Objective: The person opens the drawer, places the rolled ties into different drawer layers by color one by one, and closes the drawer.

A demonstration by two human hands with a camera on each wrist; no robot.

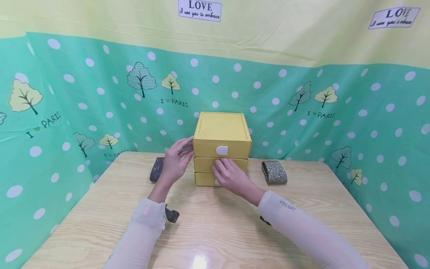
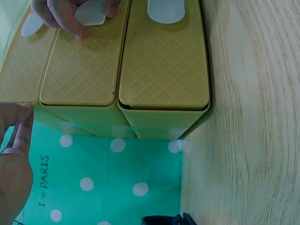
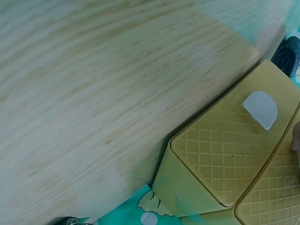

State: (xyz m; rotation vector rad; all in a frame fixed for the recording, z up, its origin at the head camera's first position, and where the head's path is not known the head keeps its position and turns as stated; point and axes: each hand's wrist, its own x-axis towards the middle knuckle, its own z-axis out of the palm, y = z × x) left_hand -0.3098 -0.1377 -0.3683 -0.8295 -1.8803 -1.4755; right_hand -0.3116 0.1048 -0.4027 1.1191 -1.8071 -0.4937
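Observation:
A yellow three-drawer box point(image 1: 222, 127) stands on the table, with a white tab on each drawer front. My left hand point(image 1: 174, 162) is against the box's upper left side, fingers extended; in the left wrist view its thumb point(image 2: 18, 111) touches the top drawer's front corner. My right hand point(image 1: 231, 177) is at the middle drawer point(image 2: 84, 70), its fingers and thumb pinching that drawer's white tab point(image 2: 91, 13). All three drawers look closed. In the right wrist view the bottom drawer's tab point(image 3: 262, 110) shows, and only a fingertip of the right hand appears at the edge.
A dark folded item point(image 1: 156, 170) lies left of the box, partly behind my left hand. To the right lies a speckled grey folded item point(image 1: 274, 172). Behind the wooden table point(image 1: 215, 231) hangs a green and yellow patterned curtain point(image 1: 282, 97).

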